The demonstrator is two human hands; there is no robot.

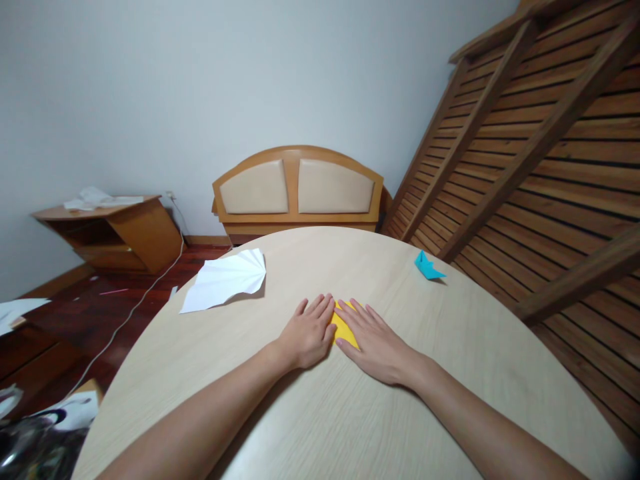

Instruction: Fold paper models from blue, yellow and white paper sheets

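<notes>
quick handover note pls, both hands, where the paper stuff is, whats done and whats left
Left hand: flat, palm down, pressing the left side of the yellow paper.
Right hand: flat, palm down on its right side.
The yellow paper lies mid-table, mostly hidden; only a folded wedge shows between the hands.
Done: white pleated paper far left, blue folded figure far right.
Left: the yellow piece looks only partly folded.

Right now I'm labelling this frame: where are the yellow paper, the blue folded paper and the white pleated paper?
yellow paper (345,330), head view, bare middle between the hands
blue folded paper (427,266), head view, its body
white pleated paper (227,279), head view, centre
</notes>
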